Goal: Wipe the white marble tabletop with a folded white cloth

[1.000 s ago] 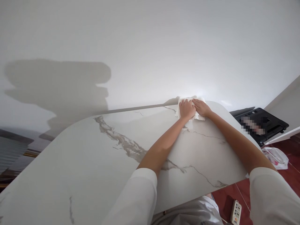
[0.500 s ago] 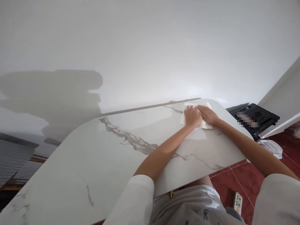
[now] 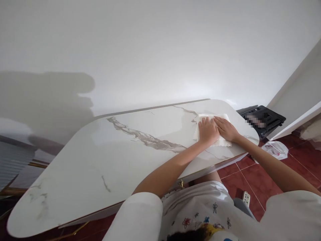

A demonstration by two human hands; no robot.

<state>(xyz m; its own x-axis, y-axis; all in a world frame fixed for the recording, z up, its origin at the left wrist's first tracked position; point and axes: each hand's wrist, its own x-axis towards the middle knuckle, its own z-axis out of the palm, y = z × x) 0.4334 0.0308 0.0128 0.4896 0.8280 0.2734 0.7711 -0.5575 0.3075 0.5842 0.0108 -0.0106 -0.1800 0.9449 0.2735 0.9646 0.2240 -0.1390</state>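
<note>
A thin white wipe (image 3: 221, 142) with uneven edges lies spread on the right part of a white marble-patterned tabletop (image 3: 120, 167). My left hand (image 3: 208, 130) rests flat on it, fingers stretched out and slightly apart. Beside it, my right hand (image 3: 227, 130) also presses flat on the wipe, its fingertips meeting the left hand. Both hands partly cover the wipe. Grey-brown veins run across the glossy surface around them.
A pale wall (image 3: 155, 50) rises behind the table. To the right stand a black case (image 3: 273, 118) and a white plastic bag (image 3: 276, 150) on red floor tiles. A power strip (image 3: 246, 198) lies below. A gold knob (image 3: 181, 184) sticks out at the table's front.
Both hands and the wipe have slid from near the table's back edge towards its front edge. My view has tilted, bringing more of the table's front into sight.
</note>
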